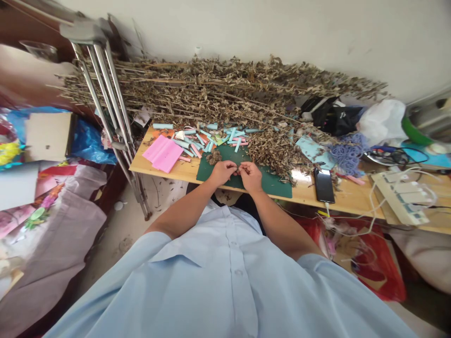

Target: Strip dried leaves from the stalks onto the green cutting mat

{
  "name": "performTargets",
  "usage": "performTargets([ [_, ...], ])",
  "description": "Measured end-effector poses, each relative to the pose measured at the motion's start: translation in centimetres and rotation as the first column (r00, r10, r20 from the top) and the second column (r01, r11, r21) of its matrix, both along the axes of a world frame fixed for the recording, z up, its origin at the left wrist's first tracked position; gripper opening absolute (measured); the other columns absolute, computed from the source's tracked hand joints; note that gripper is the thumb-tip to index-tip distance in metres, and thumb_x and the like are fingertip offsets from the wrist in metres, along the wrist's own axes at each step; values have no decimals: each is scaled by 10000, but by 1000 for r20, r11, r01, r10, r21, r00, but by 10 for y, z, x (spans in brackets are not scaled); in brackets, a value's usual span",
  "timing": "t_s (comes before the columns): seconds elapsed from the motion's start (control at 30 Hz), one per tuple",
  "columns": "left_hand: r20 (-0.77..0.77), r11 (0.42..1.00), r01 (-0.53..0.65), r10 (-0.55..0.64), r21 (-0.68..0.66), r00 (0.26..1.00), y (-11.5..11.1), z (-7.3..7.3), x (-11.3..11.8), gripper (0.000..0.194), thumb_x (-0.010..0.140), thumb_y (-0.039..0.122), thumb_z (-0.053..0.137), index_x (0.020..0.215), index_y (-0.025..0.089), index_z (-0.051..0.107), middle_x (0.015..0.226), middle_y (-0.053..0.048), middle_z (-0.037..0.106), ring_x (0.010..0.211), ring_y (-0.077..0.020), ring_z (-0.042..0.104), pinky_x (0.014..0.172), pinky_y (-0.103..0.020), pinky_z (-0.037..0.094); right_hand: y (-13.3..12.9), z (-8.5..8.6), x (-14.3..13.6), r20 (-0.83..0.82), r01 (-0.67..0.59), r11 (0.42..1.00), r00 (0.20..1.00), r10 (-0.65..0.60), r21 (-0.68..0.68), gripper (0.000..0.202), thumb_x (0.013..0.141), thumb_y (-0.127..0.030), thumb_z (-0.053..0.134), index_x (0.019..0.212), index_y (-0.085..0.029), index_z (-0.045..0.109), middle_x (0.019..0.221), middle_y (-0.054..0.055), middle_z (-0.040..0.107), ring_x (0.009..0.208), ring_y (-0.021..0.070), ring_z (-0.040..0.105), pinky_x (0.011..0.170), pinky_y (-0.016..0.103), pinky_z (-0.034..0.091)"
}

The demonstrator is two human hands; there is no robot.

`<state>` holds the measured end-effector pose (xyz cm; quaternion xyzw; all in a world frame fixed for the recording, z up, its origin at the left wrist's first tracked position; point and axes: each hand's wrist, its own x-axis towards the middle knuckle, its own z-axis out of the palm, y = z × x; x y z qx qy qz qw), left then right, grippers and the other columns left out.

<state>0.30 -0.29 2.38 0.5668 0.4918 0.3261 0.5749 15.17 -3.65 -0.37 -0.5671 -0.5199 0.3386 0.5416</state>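
Note:
My left hand [223, 172] and my right hand [250, 176] meet over the front of a green mat [278, 186]. Both are closed, fingertips pinched round a small bit of dried leaf [238, 170] between them. Just behind my left hand sits a small brown clump [213, 157] on the mat. A heap of dried leaves [271, 150] covers the mat's right part, behind my right hand. Blue and pink paper rolls [234, 134] lie scattered along the mat's back edge. Pink paper sheets [163, 153] rest on the wooden table [141, 162] at the left.
Long dried stalks [211, 89] are piled against the wall. Metal crutches [111, 94] lean at the table's left end. To the right are a phone [323, 185] with a cable, purple cord [348, 152] and a power strip [400, 197]. A red bag [378, 267] stands below.

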Motion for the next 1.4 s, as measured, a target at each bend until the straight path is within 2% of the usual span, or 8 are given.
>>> performTargets([
  [0.17, -140, 994, 38, -24, 98, 990, -2, 11, 0, 111, 823, 122, 596, 801, 123, 705, 631, -6, 662, 571, -98, 596, 589, -206, 436, -2, 3, 0, 58, 6, 1000, 998, -4, -23, 273, 825, -366, 614, 1037, -195, 630, 896, 51, 714, 739, 171, 665, 761, 352, 574],
  [0.33, -150, 996, 29, -17, 78, 989, -4, 17, 2, 107, 821, 122, 589, 787, 128, 690, 615, 1, 647, 582, -112, 603, 598, -216, 435, 0, 5, 0, 59, 21, 999, 998, -20, -25, 280, 824, -372, 609, 1042, -197, 626, 886, 41, 707, 716, 165, 658, 742, 347, 579],
  [0.57, -154, 996, 14, -1, 86, 988, -1, 5, 1, 92, 833, 146, 583, 797, 136, 667, 625, -5, 649, 599, -127, 623, 614, -227, 438, 4, 4, 2, -19, 94, 994, 995, -96, -63, 285, 803, -400, 614, 1005, -199, 624, 864, 46, 696, 691, 175, 661, 726, 371, 595],
  [0.73, -45, 998, -22, 25, 64, 999, 1, -4, 4, 55, 825, 142, 613, 864, 133, 650, 703, 3, 660, 581, -106, 635, 597, -211, 457, 4, 3, 1, -17, 82, 996, 996, -83, -45, 270, 798, -390, 640, 989, -200, 631, 847, 40, 701, 681, 175, 661, 725, 374, 593],
  [0.87, -21, 999, -3, 4, 53, 1000, 0, -2, 4, 109, 817, 147, 629, 913, 126, 676, 764, -11, 685, 584, -98, 630, 609, -212, 468, 2, 2, 0, 17, 46, 998, 999, -45, -33, 270, 809, -395, 640, 1000, -204, 645, 869, 37, 704, 701, 170, 659, 739, 365, 591],
  [1.0, -132, 991, 43, -26, 128, 991, -2, 3, 2, 114, 828, 155, 592, 826, 133, 704, 658, 3, 650, 582, -106, 598, 612, -221, 435, 0, 2, 0, 34, 37, 999, 999, -36, -11, 249, 816, -367, 635, 996, -197, 652, 865, 43, 709, 702, 176, 666, 727, 360, 584],
  [1.17, -222, 978, 71, -26, 197, 975, -2, 2, 2, 162, 818, 143, 552, 755, 139, 702, 595, 14, 601, 574, -113, 547, 601, -234, 393, 0, 0, 1, 72, 25, 1000, 997, -24, -19, 266, 833, -369, 613, 1024, -187, 651, 873, 44, 713, 690, 165, 662, 724, 344, 573],
  [1.4, -172, 996, 5, 11, 91, 985, -2, 2, 3, 148, 832, 194, 583, 846, 128, 715, 591, 19, 601, 554, -109, 558, 593, -226, 406, 5, -2, 2, -53, 112, 992, 992, -115, -64, 250, 806, -368, 634, 980, -189, 648, 807, 32, 706, 680, 179, 689, 676, 340, 596],
])
